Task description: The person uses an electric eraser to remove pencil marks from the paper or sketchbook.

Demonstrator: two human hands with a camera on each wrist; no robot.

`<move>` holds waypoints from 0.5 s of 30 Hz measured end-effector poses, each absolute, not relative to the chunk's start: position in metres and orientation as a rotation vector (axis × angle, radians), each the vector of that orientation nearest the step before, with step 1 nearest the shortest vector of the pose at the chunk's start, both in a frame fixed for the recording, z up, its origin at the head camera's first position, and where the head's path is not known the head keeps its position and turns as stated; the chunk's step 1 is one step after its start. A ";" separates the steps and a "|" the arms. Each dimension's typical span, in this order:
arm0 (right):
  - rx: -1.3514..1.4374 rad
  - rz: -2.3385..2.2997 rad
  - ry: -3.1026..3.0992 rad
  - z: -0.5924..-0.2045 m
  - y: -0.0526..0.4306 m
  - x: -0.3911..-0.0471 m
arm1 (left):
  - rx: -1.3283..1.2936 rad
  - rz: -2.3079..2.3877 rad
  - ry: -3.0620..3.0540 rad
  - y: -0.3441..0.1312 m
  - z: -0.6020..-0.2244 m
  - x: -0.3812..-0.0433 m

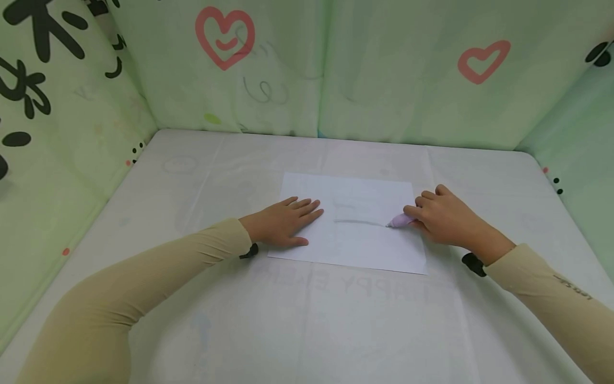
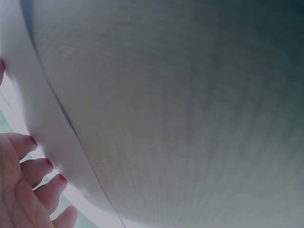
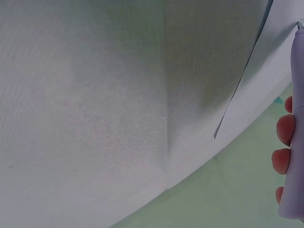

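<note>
A sheet of white paper (image 1: 364,248) lies on the table. My left hand (image 1: 288,221) rests flat on its left part, fingers spread; in the left wrist view the fingers (image 2: 45,192) show over the paper. From the right, my right hand (image 1: 443,218) grips a lilac pen-style cutter (image 1: 402,220), its fingers curled round the thick body. The grey tip of the cutter (image 3: 298,71) is at the paper's surface. A thin dark line like a slit (image 1: 360,221) runs across the middle of the sheet and ends at that tip.
A white cloth (image 1: 307,325) with faint printed letters covers the table. Green curtains (image 1: 384,74) with red hearts and black marks hang along the back and both sides. Dark wrist cameras (image 1: 474,264) sit under both beige sleeves (image 1: 187,256).
</note>
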State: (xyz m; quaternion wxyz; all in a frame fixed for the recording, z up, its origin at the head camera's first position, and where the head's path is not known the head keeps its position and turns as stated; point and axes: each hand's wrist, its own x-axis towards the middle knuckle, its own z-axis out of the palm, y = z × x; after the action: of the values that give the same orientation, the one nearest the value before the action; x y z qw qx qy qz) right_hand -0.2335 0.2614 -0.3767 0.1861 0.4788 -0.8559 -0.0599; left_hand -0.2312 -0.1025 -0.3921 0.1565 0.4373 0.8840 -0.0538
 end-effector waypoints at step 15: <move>1.381 -0.174 -2.387 -0.376 0.261 -0.237 | 1.240 -0.183 2.522 -0.102 -0.392 -0.232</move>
State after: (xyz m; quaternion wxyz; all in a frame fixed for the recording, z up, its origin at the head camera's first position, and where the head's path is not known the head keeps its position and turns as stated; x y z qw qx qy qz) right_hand -0.2365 0.2614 -0.3763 0.1881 0.4910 -0.8484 -0.0619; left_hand -0.2322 -0.1019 -0.3924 0.1620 0.4346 0.8836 -0.0641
